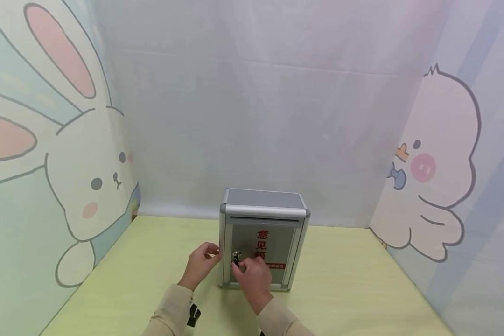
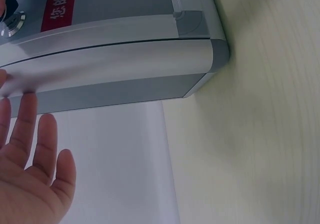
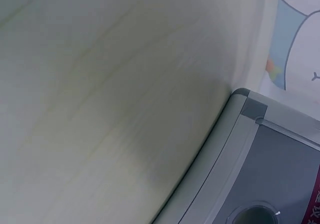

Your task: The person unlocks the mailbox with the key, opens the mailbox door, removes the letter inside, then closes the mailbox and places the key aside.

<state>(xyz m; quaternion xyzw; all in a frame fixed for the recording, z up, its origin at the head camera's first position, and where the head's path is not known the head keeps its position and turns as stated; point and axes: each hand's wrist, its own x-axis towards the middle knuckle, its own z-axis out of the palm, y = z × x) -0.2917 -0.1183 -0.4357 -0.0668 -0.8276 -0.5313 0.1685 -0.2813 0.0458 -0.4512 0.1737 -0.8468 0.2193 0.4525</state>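
A grey suggestion box (image 1: pixel 263 199) with silver metal edges and red lettering stands upright on the table. Low on the left of its front panel is a round metal lock (image 1: pixel 237 254). My right hand (image 1: pixel 254 279) pinches a black-headed key (image 1: pixel 235 262) at this lock; the key's blade is hidden. Beside the box's left edge is my left hand (image 1: pixel 201 262), its fingertips right at the metal frame. In the left wrist view, the fingers of that left hand (image 2: pixel 35 169) are spread and loosely extended along the side. The right wrist view catches the lock (image 3: pixel 255 216), without the hand.
The pale yellow table (image 1: pixel 340 275) extends to both sides of the box. Behind hangs a plain white backdrop (image 1: pixel 252 116). Side panels carry a cartoon rabbit (image 1: pixel 80 196) on the left and a white cartoon bird (image 1: pixel 441 121) on the right.
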